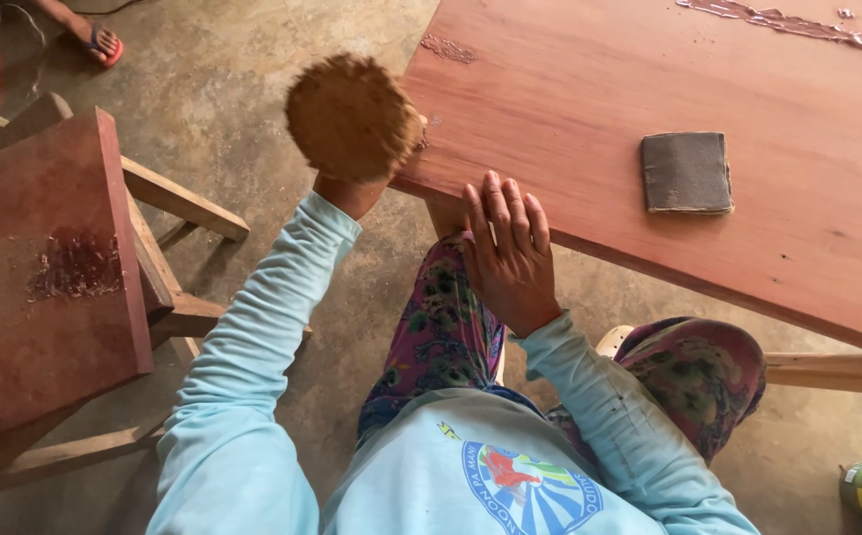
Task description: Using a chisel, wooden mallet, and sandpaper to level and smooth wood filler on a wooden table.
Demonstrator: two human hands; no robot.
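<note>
Wooden stool (50, 267): left of the reddish board (748, 149). Left hand (352, 188): closed round a brown fibre pad (350, 114), at the board's near-left corner. Right hand (510, 253): fingers flat, slightly spread, on the board's near edge. Grey sanding block (686, 172): lying on the board, right of both hands.

The brown fibrous pad (352, 117) in my left hand (350, 190) was a round, shaggy wad, coarse like coconut husk, with loose strands fraying all round its rim. I held it from below, raised at the corner of the reddish wooden board (728, 129), its right edge just at the board's near corner. The board was broad, flat and smooth, its grain running along its length, with a rough smear of paste near that corner. My right hand (508, 253) lay flat, fingers spread, on the board's near edge.
</note>
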